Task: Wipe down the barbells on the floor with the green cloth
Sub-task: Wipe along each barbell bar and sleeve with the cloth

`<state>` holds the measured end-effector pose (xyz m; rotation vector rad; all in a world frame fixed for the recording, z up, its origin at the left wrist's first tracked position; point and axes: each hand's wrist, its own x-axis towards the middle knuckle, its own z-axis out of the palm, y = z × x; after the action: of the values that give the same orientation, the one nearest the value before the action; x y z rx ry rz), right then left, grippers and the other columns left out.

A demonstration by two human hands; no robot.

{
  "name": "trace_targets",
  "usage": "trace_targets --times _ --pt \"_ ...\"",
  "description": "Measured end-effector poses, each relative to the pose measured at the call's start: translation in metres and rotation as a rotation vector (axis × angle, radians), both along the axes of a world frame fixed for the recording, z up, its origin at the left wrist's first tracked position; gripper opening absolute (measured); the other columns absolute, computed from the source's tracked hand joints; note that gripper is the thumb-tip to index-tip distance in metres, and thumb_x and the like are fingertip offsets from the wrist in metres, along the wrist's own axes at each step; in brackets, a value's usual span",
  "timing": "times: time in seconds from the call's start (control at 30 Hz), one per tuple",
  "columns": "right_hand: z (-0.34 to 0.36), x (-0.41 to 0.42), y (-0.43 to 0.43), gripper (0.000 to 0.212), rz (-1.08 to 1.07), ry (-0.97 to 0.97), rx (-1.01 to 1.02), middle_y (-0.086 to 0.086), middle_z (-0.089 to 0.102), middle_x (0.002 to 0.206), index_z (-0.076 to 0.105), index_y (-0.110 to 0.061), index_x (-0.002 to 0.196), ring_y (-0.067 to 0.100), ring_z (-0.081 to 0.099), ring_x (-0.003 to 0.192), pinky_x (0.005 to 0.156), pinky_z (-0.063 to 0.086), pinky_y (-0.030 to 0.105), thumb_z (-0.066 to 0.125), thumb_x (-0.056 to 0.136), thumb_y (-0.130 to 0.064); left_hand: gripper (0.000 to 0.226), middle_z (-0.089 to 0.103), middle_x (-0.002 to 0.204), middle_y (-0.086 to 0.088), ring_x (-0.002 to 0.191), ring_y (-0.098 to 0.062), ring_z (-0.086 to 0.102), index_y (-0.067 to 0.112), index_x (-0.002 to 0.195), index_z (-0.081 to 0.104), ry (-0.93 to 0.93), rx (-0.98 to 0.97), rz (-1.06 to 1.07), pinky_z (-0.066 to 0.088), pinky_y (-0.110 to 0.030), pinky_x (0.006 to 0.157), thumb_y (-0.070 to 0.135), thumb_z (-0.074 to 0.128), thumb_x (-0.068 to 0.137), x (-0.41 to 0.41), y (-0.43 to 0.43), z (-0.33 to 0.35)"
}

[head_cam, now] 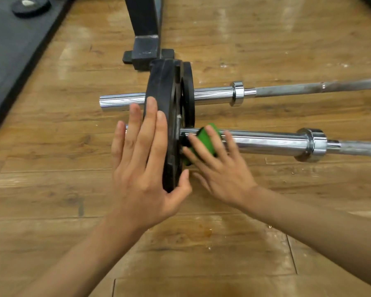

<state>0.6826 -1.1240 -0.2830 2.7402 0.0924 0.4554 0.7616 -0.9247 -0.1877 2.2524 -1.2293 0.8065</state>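
My left hand [137,172] flat, fingers straight, steadies weight plate [161,86] so near barbell [266,140] won't roll; right hand [221,174], fingers spread, presses green cloth [202,142] onto it, centre frame.

The near bar [266,141] and the far bar [212,94] both run off the right edge, so only one end of each shows. The left hand [141,168] covers nearly all of the near bar's left tip and much of the big plate [163,91]. The cloth [202,139] lies mostly under the right hand [221,168], its shape unclear. The plate hides a stretch of the far bar. The top edge cuts the post [145,24] and a blurred disc [30,6]; the pale patch on it is unreadable.
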Motion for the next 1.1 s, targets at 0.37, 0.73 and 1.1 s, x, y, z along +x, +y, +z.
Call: trace_targets --times 0.37,0.73,1.1 --pt "-0.01 -0.076 -0.091 0.067 -0.043 -0.043 -0.167 0.004 0.007 0.174 0.018 -0.024 0.166 0.036 0.001 0.16 0.128 -0.002 0.054 0.03 0.109 -0.055 0.085 0.037 0.163 -0.022 0.159 -0.036 0.017 -0.005 0.155 0.04 0.069 0.362 -0.153 0.004 -0.041 0.131 0.057 0.045 0.097 0.051 -0.029 0.069" --pt "0.023 0.006 0.008 0.073 -0.201 -0.065 0.282 0.02 0.033 0.164 0.019 -0.016 0.165 0.045 0.026 0.153 0.125 0.012 0.064 0.019 0.107 -0.06 0.072 0.052 0.154 -0.017 0.154 -0.034 0.032 0.006 0.139 0.066 0.059 0.39 -0.177 0.019 -0.045 0.126 0.061 0.05 0.094 0.046 -0.038 0.068" --pt "0.051 -0.033 0.01 0.069 -0.556 -0.201 0.622 0.018 0.064 0.127 0.053 -0.009 0.148 0.039 0.048 0.132 0.125 0.02 0.054 0.018 0.108 -0.053 0.08 0.035 0.166 -0.019 0.159 -0.037 0.02 0.012 0.14 0.067 0.098 0.437 -0.269 0.016 -0.054 0.127 0.071 0.035 0.097 -0.007 0.004 0.061"
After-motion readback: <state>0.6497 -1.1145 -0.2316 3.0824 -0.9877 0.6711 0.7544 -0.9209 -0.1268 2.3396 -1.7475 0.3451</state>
